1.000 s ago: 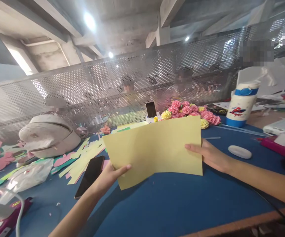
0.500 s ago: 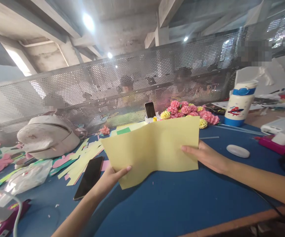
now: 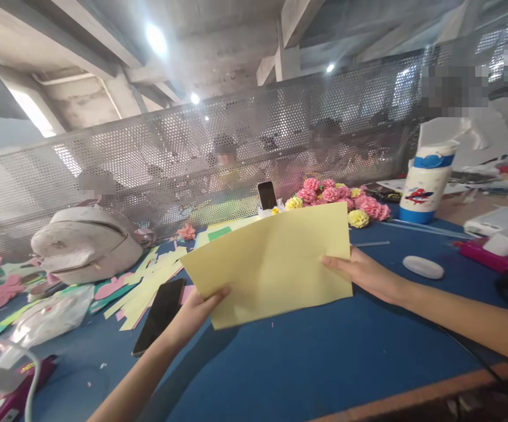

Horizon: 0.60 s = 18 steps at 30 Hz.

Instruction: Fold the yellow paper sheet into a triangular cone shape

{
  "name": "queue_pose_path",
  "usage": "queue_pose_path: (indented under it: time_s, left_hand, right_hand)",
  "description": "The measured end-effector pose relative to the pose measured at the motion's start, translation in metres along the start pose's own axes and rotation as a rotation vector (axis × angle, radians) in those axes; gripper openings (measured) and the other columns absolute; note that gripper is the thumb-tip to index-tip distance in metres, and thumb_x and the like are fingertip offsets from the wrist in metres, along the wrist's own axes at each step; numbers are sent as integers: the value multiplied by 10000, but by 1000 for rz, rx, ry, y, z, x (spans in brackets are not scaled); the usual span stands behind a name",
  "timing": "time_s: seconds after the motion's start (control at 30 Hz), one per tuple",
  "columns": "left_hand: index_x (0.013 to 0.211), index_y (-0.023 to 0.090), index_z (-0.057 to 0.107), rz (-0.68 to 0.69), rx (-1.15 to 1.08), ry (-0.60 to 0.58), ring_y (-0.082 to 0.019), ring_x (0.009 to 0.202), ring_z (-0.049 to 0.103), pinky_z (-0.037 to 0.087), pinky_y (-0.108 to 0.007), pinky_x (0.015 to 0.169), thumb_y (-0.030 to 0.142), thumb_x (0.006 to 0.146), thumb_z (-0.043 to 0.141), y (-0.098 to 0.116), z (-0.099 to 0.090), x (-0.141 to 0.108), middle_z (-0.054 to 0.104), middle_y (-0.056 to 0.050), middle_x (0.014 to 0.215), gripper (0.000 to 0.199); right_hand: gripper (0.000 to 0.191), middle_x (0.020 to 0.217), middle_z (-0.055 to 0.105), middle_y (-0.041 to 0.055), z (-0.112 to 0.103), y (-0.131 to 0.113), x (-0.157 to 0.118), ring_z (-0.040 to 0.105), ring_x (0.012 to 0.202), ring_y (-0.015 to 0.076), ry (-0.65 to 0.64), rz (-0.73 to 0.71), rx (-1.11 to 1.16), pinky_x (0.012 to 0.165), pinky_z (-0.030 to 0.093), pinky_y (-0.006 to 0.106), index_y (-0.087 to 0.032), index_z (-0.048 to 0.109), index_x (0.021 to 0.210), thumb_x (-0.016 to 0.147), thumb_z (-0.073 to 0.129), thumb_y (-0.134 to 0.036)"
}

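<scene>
- Concrete ceiling (image 3: pixel 218 47), with beams and bright lamps (image 3: pixel 156 40), spreads above everything.
- Grey mesh screen (image 3: pixel 170 146) running across behind my work; blurred people (image 3: pixel 226 170) show through it.
- Blue table (image 3: pixel 289 363) in front of me, with a brown edge along the lower right.
- Pale backpack (image 3: pixel 89 243) on the left, near the screen.
- Yellow sheet of paper (image 3: pixel 271 264) stretched between my two hands, tilted up over the middle of the table and slightly bowed. I cannot tell whether its lower edge touches the table.
- Pink and yellow flowers (image 3: pixel 330 193) bunched behind the sheet's right part.
- White bottle (image 3: pixel 425 184) with blue bands, upright to the right of the flowers.
- My left hand (image 3: pixel 197 310) is clamped on the sheet's lower left side, thumb across the near face, the other fingers hidden behind.
- My right hand (image 3: pixel 368 274) grips the right edge the same way, thumb in front, other fingers out of sight.
- Black phone (image 3: pixel 159 316) lying just beside my left hand, near yellow paper strips (image 3: pixel 148 281).
- Small phone (image 3: pixel 266 195) standing up beyond the sheet.
- White oval mouse (image 3: pixel 423 267) lying right of the sheet, near my right hand.
</scene>
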<state>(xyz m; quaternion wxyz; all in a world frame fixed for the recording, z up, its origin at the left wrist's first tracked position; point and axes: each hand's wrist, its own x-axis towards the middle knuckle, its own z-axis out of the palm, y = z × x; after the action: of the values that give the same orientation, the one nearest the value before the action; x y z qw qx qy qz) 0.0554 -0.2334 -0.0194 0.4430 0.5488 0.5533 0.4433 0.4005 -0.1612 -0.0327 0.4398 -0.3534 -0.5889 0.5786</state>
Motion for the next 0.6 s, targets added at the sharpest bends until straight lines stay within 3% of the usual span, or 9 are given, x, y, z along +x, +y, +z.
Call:
queue_pose_path:
  time_s: [0.07, 0.13, 0.2, 0.27, 0.33, 0.4, 0.5, 0.6]
  left_hand:
    - [1119, 235, 704, -12, 6, -6, -335, 1167, 648, 548, -426, 963, 521, 741, 781, 4, -2, 1, 707, -72, 1249, 480]
    - [1110, 227, 700, -37, 7, -33, -322, 1074, 694, 579, -408, 885, 508, 750, 778, 8, -3, 2, 732, -80, 1191, 463]
    - [1121, 221, 693, -70, -2, -90, -304, 1020, 714, 586, -393, 852, 495, 757, 777, 11, -4, 3, 744, -84, 1160, 463]
    - [1109, 209, 702, -107, -10, -169, -295, 989, 723, 585, -389, 843, 484, 750, 786, 11, -2, 3, 757, -90, 1115, 460]
    - [1075, 199, 720, -141, -10, -254, -300, 959, 728, 585, -394, 825, 473, 734, 799, 9, 3, 3, 772, -96, 1045, 444]
    - [1061, 199, 732, -163, 3, -334, -304, 931, 730, 586, -390, 788, 463, 727, 805, 5, 10, 5, 776, -98, 1009, 432]
    - [1069, 211, 734, -158, 34, -413, -282, 885, 729, 578, -350, 729, 464, 734, 796, 0, 20, 10, 772, -91, 1023, 425]
    - [1053, 207, 732, -138, 62, -446, -265, 885, 726, 572, -325, 736, 478, 748, 778, -4, 26, 18, 768, -87, 1041, 410]
  right_hand:
    - [463, 1150, 741, 76, -7, -4, 2, 712, 1015, 312, -16, 12, -73, 883, 603, 454, -256, 707, 1167, 780, 752, -506]
    - [381, 926, 778, 74, -17, -11, 6, 738, 766, 252, -41, 44, -178, 666, 631, 355, -220, 751, 1020, 765, 762, -503]
    - [336, 669, 732, 48, -28, -20, 10, 624, 457, 166, -44, 65, -292, 389, 509, 262, -190, 752, 900, 742, 779, -485]
    - [359, 553, 677, 20, -38, -31, 17, 522, 337, 132, -30, 32, -321, 304, 411, 243, -182, 740, 928, 743, 768, -488]
    - [426, 724, 749, 34, -42, -42, 24, 630, 467, 155, -21, -75, -351, 409, 505, 256, -222, 714, 1103, 753, 766, -461]
    - [477, 972, 776, 62, -40, -52, 33, 735, 763, 212, -98, -134, -391, 663, 602, 310, -246, 692, 1174, 741, 780, -426]
    - [531, 991, 778, 56, -25, -58, 45, 741, 875, 251, -257, -154, -571, 813, 589, 377, -252, 666, 1247, 749, 774, -403]
    - [465, 969, 780, 35, 0, -57, 54, 738, 869, 251, -345, -244, -747, 814, 571, 368, -272, 699, 1213, 776, 754, -422]
